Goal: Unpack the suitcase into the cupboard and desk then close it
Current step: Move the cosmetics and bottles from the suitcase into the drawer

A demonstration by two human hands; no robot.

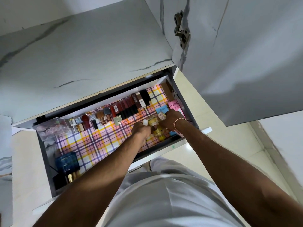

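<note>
Small yellow bottles (158, 128) are being set into the checked-lined drawer (91, 141). Left hand (142, 129) and right hand (170, 120) fingers are curled round them. No suitcase is seen, so closing seems left.

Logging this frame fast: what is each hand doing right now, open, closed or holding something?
Left hand: fingers curled round a small white-capped bottle in the drawer.
Right hand: gripping a small tube.

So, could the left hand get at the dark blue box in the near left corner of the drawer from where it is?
Probably yes. The drawer is pulled open, and only bare checked liner lies between the left hand and the dark blue box. That hand is gripping small bottles, though.
</note>
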